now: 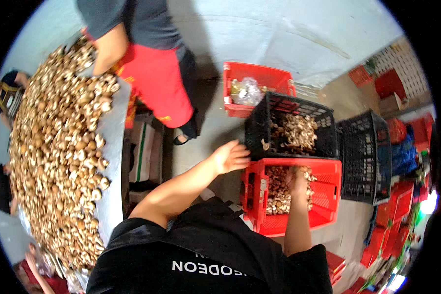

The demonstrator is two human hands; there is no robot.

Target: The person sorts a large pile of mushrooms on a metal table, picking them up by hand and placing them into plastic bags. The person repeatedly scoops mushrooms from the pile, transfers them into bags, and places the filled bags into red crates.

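Note:
My left hand is open, its fingers spread and empty, beside the near left corner of a black crate. My right hand reaches into a red crate over brown mushrooms. Motion smears its fingers, so I cannot make out whether they hold anything. The red crate stands right in front of me, and mushrooms cover part of its floor. Just beyond it, the black crate holds more mushrooms. A single mushroom shows near the black crate's left wall.
Mushrooms are heaped on a metal table at left, where a person in a red apron reaches in. Other people stand around it. Another red crate with plastic bags lies beyond; a second black crate stands right.

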